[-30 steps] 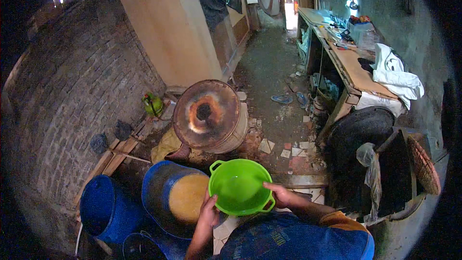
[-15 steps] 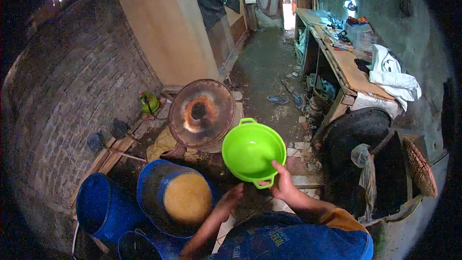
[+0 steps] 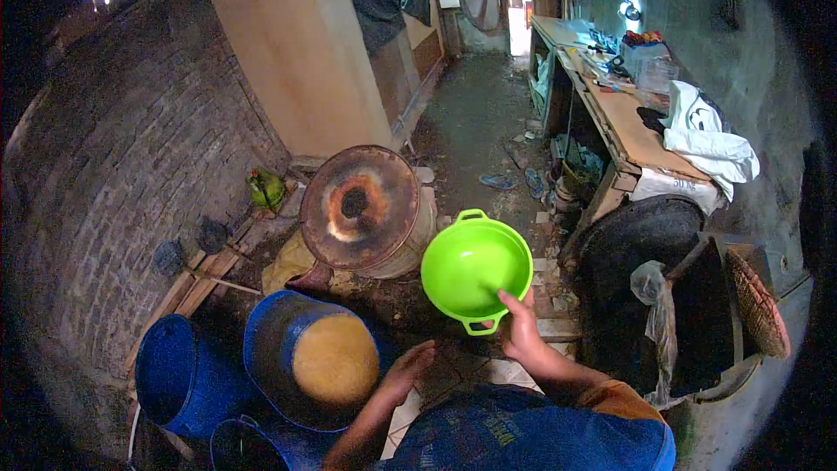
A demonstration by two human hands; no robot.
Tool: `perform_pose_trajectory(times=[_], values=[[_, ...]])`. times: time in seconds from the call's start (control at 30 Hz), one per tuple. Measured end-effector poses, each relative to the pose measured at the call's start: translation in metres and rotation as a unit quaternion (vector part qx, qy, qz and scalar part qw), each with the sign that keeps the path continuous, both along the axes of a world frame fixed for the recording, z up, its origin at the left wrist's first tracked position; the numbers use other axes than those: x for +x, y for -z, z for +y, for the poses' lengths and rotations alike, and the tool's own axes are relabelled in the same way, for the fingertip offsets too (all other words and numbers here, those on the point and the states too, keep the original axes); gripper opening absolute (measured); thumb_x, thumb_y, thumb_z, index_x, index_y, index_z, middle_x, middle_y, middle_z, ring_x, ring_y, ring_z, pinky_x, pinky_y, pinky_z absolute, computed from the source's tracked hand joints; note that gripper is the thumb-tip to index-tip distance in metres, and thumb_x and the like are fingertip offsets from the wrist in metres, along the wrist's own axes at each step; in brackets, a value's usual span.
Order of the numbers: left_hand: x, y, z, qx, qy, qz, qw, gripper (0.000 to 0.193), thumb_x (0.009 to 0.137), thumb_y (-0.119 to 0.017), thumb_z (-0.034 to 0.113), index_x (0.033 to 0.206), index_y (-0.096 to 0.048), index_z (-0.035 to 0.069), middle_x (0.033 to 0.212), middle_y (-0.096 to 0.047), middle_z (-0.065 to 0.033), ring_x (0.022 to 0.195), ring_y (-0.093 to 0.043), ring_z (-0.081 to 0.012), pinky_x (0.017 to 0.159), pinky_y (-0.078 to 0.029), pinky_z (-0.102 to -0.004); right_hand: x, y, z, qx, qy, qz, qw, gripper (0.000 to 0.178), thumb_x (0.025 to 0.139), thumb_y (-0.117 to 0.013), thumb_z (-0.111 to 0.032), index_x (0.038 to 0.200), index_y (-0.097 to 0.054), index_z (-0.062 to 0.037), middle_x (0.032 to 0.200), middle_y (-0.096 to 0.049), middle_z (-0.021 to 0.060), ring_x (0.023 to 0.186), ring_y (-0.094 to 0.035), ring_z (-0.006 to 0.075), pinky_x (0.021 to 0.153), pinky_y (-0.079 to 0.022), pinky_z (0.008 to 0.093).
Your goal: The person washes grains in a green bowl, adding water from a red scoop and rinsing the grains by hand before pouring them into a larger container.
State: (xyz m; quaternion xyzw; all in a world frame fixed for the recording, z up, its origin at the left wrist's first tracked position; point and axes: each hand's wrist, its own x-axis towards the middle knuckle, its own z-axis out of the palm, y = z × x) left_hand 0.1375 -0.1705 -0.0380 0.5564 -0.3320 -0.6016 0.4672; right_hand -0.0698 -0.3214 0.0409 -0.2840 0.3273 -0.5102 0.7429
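Note:
A lime-green plastic basin (image 3: pixel 475 266) with two loop handles hangs over the floor in front of me, tilted toward me. My right hand (image 3: pixel 520 327) grips its near right rim, thumb inside and fingers underneath. The basin looks bare inside, apart from a shadow. My left hand (image 3: pixel 411 368) is held out to the lower left of the basin, apart from it, fingers stretched and holding nothing. Close by on its left stands a blue plastic drum (image 3: pixel 261 340), with a round tan surface (image 3: pixel 336 359) inside; what that is I cannot tell.
A rusty round-topped stove or drum (image 3: pixel 384 187) stands beyond the basin. Further blue drums (image 3: pixel 166 366) crowd the lower left. At right are a cluttered workbench (image 3: pixel 645 144), a large black pan (image 3: pixel 641 227) and a woven tray (image 3: pixel 757 296). Sandals (image 3: pixel 499 181) lie on the floor.
The green basin and my right hand have shifted slightly right. My left hand is a little lower and less blurred. The whole view has turned slightly.

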Motion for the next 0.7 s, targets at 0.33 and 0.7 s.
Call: perform_pose_trajectory(times=[0.33,0.7], values=[[0.011,-0.004,0.02,0.049,-0.128,0.058,0.989,0.051,0.097,-0.054,0.039,0.139,-0.046,0.012,0.132,-0.055,-0.0093,0.118,-0.053,-0.0208,0.098,-0.041,-0.0369,-0.016,0.047,-0.003,0.02,0.033,0.037,0.999,0.075,0.082,-0.069,-0.017,0.141,-0.023,-0.024,0.124,-0.049,0.0077,0.105,-0.054,0.0253,0.061,-0.053,0.0397],[0.01,-0.009,0.018,0.053,-0.137,0.066,0.987,0.05,0.098,-0.052,0.035,0.14,-0.043,0.01,0.133,-0.054,-0.0098,0.118,-0.054,-0.0214,0.098,-0.042,-0.0368,-0.016,0.02,0.005,0.059,0.013,0.042,0.997,0.07,0.082,-0.068,-0.018,0.138,-0.026,-0.0279,0.125,-0.049,0.0059,0.106,-0.054,0.0254,0.061,-0.054,0.038]])
